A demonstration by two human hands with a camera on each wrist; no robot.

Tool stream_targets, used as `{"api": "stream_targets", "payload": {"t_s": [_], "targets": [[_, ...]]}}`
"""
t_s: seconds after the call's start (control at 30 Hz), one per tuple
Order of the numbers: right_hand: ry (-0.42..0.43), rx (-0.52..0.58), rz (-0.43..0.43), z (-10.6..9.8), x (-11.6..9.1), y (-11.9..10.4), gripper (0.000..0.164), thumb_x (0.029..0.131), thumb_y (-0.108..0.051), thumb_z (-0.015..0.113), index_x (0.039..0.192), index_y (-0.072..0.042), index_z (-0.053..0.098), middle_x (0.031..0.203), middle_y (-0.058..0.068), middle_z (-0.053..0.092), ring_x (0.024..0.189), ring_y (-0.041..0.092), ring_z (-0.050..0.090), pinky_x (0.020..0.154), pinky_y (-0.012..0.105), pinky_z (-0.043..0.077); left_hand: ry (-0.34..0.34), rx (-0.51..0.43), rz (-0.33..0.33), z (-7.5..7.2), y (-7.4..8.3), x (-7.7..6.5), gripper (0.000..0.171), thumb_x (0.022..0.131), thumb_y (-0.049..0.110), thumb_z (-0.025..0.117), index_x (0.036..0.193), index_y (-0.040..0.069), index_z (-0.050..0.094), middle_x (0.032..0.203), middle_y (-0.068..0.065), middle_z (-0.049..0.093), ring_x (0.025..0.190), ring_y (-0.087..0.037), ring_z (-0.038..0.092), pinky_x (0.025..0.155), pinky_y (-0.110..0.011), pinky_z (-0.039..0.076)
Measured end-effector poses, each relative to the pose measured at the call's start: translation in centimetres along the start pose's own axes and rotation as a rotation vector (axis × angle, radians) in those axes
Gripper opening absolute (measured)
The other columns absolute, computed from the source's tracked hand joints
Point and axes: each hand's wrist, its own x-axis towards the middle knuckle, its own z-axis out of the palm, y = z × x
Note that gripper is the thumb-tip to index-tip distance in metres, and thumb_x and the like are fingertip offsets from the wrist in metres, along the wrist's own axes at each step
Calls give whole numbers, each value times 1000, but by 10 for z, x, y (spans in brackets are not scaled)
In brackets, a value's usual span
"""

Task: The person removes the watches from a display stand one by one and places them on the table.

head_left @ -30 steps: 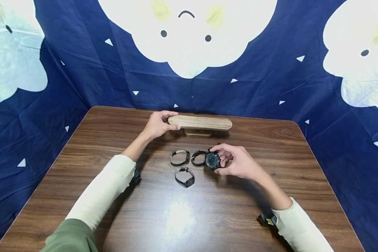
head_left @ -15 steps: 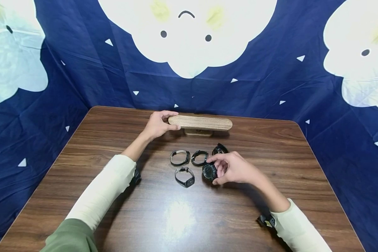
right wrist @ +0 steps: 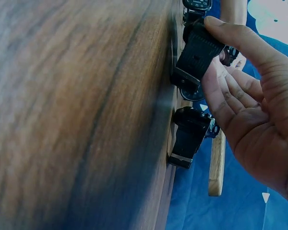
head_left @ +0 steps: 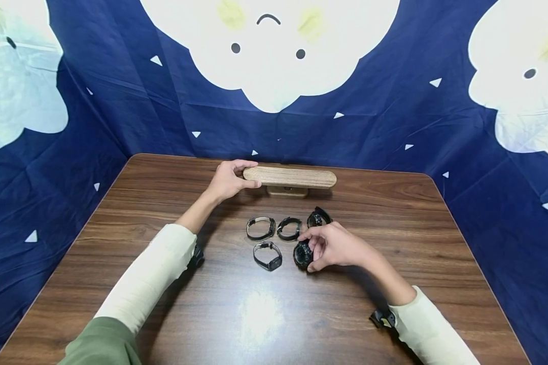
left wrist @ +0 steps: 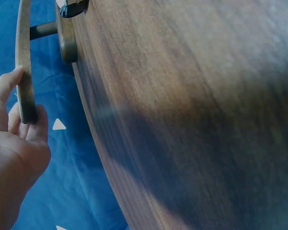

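A wooden T-shaped stand, its rounded bar [head_left: 297, 177] raised on a short post above a base [head_left: 287, 192], stands at the back of the table. My left hand [head_left: 227, 182] grips the bar's left end between thumb and fingers, as the left wrist view also shows. With thumb and fingers, my right hand [head_left: 342, 247] pinches a chunky black wristwatch [head_left: 303, 255], its strap [right wrist: 199, 52] closed in a loop. Just behind that hand sits another black wristwatch [head_left: 317, 218], partly hidden in the head view. Whether the held watch touches the table is unclear.
Left of the right hand lie three slimmer dark watches: one at the back left [head_left: 261, 229], one beside it [head_left: 289, 229], one in front [head_left: 268, 256]. The brown table [head_left: 237, 304] ends at a blue cloud-print cloth [head_left: 164, 116] behind and at the sides.
My right hand has moved toward the front and slightly left with its black watch, uncovering the other black watch behind. The held watch has tilted slightly. My left hand stays on the bar.
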Motion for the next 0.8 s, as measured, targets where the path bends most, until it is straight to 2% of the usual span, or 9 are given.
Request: {"api": "stream_targets", "payload": {"t_s": [0.3, 0.6, 0.8], "targets": [[-3, 44, 8, 1, 0, 1, 70, 77, -20, 106, 137, -1, 76, 95, -5, 81, 78, -2, 72, 81, 22, 63, 0, -5, 2, 0, 0, 0, 62, 85, 7, 98, 141, -1, 76, 128, -26, 81, 100, -15, 72, 81, -13, 55], [4, 200, 39, 0, -1, 5, 71, 78, -13, 104, 139, 4, 73, 98, 3, 83, 77, 4, 77, 72, 27, 68, -2, -15, 6, 0, 2, -1, 63, 84, 6, 99, 142, -4, 74, 129, -27, 81, 97, -11, 72, 80, -12, 55], [14, 196, 22, -3, 0, 3, 71, 78, -14, 104, 138, 6, 73, 100, 4, 83, 78, 4, 77, 72, 28, 68, -4, -18, 1, 1, 2, -1, 63, 84, 6, 99, 142, -4, 74, 130, -27, 80, 98, -11, 72, 81, -12, 56]]}}
